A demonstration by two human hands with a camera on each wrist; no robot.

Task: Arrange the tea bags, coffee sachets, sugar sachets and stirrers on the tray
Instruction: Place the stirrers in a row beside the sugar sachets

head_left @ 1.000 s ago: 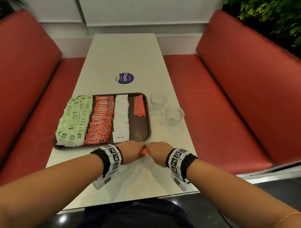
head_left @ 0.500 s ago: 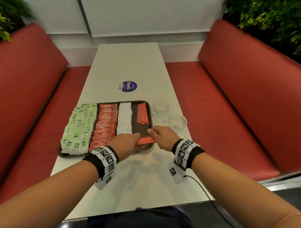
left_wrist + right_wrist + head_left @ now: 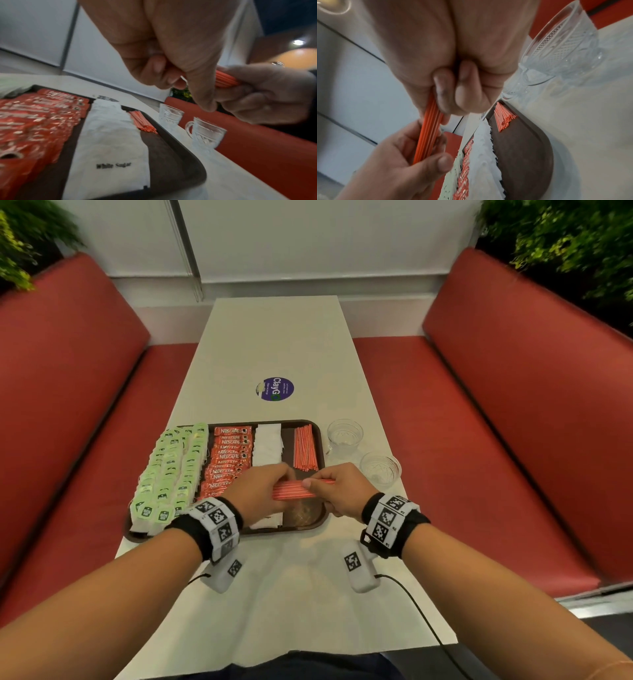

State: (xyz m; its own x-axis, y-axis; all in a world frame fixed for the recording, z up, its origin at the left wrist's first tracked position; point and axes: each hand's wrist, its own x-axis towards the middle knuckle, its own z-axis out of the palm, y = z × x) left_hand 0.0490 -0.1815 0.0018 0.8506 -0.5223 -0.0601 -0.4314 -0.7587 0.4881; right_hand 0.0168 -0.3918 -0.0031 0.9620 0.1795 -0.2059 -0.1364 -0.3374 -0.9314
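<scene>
A brown tray [image 3: 310, 523] holds columns of green tea bags [image 3: 168, 474], red coffee sachets [image 3: 227, 457], white sugar sachets [image 3: 269, 443] and a pile of orange stirrers [image 3: 304, 447] at its far right. Above the tray's near right part, both hands hold a second bundle of orange stirrers [image 3: 291, 491] lying crosswise. My left hand [image 3: 255, 496] grips its left end, and my right hand [image 3: 337, 491] grips its right end. The bundle [image 3: 224, 79] [image 3: 428, 135] shows between the curled fingers in both wrist views. The tray floor under it [image 3: 164, 155] is bare.
Two clear glass cups [image 3: 344, 436] [image 3: 380, 470] stand on the white table [image 3: 274, 344] just right of the tray. A round purple sticker [image 3: 275, 389] lies beyond the tray. Red bench seats [image 3: 479, 422] flank the table. Cables run from both wrist units over the near table edge.
Both hands have carried the stirrer bundle forward from the table in front of the tray to above the tray's near right part.
</scene>
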